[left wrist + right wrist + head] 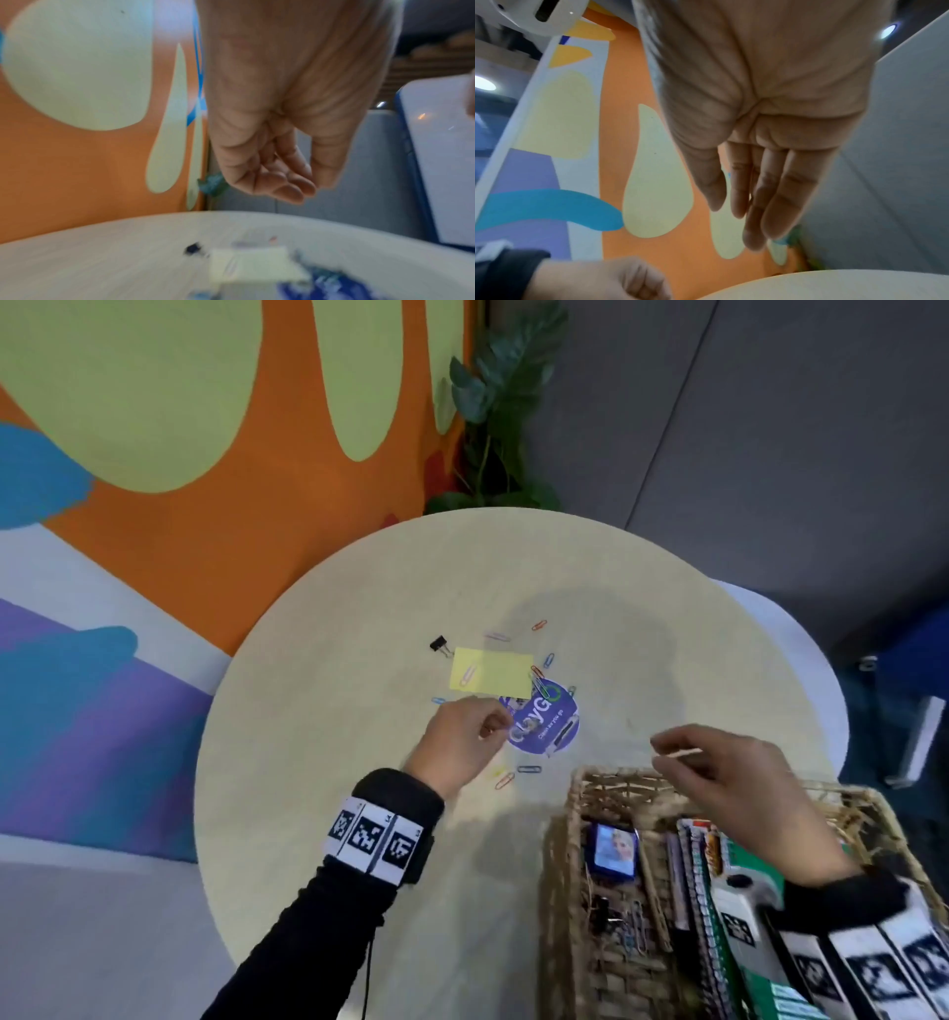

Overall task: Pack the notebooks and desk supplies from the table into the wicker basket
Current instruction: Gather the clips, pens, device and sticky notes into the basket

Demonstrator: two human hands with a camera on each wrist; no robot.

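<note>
On the round table [334, 762] lie a yellow sticky-note pad [492, 675], a black binder clip [438, 644], a round blue pack [547, 726] and several coloured paper clips [529, 769]. My left hand [495, 726] hovers at the blue pack's left edge with its fingers curled; the left wrist view shows the left hand [295, 186] with nothing in it. My right hand [662, 752] hangs over the far rim of the wicker basket [575, 814], fingers straight and empty, as the right hand [744, 219] shows in its wrist view. In the basket stand spiral notebooks [703, 891].
The basket at the table's front right also holds a small blue picture card [611, 852] and loose clips [616, 922]. A plant [503, 403] stands beyond the table's far edge. A white table [821, 634] adjoins on the right.
</note>
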